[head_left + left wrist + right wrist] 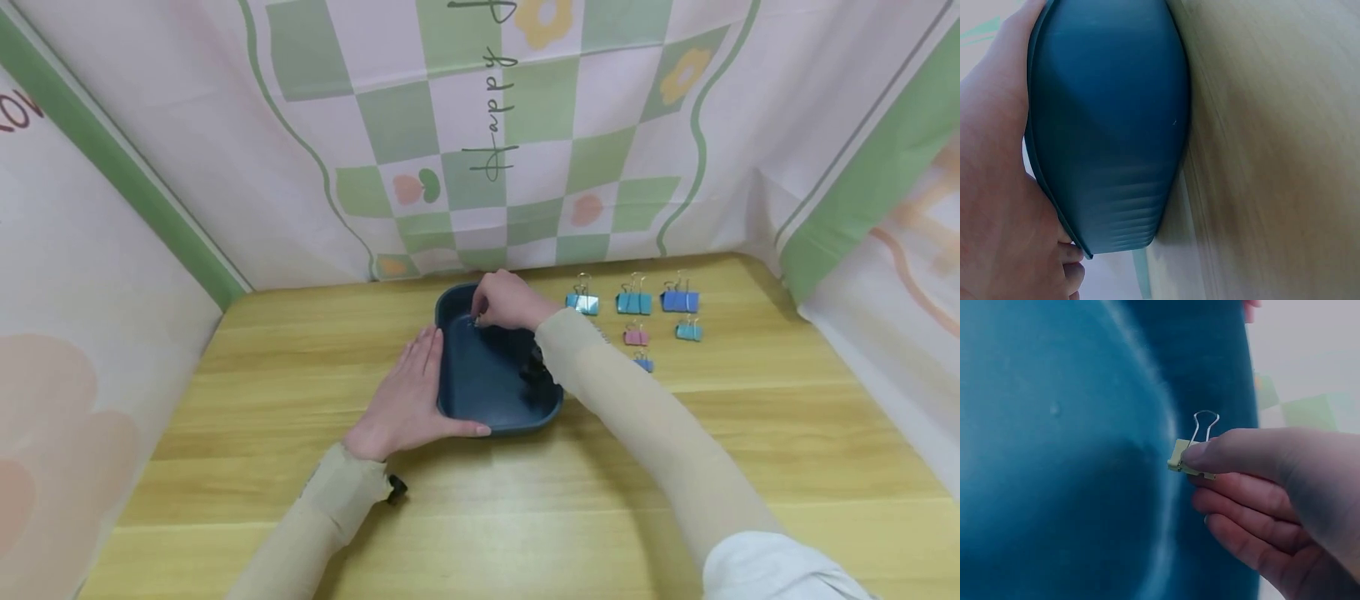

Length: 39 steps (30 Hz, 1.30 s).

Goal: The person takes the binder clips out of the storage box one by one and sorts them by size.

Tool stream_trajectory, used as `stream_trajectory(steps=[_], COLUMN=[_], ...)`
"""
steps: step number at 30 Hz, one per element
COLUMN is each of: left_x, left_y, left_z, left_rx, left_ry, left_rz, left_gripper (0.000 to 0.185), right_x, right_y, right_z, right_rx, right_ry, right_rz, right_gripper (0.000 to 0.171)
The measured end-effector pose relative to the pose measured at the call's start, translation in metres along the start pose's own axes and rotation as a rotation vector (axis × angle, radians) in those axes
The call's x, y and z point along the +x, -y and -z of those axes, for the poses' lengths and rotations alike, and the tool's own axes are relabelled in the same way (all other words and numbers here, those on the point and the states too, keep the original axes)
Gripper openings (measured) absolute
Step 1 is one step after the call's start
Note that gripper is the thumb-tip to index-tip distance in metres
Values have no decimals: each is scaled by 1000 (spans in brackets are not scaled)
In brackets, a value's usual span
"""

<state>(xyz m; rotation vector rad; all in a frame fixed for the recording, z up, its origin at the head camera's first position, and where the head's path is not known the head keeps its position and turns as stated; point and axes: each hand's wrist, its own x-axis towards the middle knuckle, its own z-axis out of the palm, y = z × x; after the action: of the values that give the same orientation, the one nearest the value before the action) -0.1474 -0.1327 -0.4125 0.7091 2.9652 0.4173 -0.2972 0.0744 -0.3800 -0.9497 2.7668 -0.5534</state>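
head view: a dark blue tray (480, 383) sits on the wooden table (525, 517), its long axis running away from the person toward the checked backdrop (487, 125). the right hand (508, 300) reaches over the tray's far end; the left hand (408, 400) lies flat against the tray's left wall, fingers straight and together, thumb laid along the near rim. to the right of the tray, well apart from it, six binder clips (636, 321) stand in loose rows on the table.

right wrist view: the right hand (1272, 506) pinches a small yellow binder clip (1186, 460) between thumb and forefinger, which are closed on the clip's body; the other fingers curl loosely beneath. the clip's wire handles point up in this view, toward the tray's far wall, and its body is held above the tray floor (1054, 456); whether it touches the tray cannot be told.

left wrist view: the left hand (997, 206) presses its palm against the tray's outer wall (1110, 125), which rests on the table.
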Motion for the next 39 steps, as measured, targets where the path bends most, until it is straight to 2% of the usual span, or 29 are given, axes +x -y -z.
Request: stream_trajectory(steps=[7, 12, 18, 31, 39], left_x=[-1, -1, -1, 0, 0], left_y=[0, 0, 0, 0, 0], left_z=[0, 0, 0, -2, -2], left_rx=[2, 0, -7, 14, 11], left_ry=[0, 4, -3, -7, -8], left_rz=[4, 12, 15, 4, 4], left_gripper=[146, 146, 147, 148, 148], right_x=[-9, -21, -35, -72, -98], right_y=[5, 14, 15, -7, -28], right_z=[22, 43, 64, 94, 105], right_rx=[45, 95, 119, 210, 125], right_ry=[-68, -90, -156, -273, -334], right_rz=[62, 45, 32, -27, -39], right_gripper=[14, 18, 17, 17, 14])
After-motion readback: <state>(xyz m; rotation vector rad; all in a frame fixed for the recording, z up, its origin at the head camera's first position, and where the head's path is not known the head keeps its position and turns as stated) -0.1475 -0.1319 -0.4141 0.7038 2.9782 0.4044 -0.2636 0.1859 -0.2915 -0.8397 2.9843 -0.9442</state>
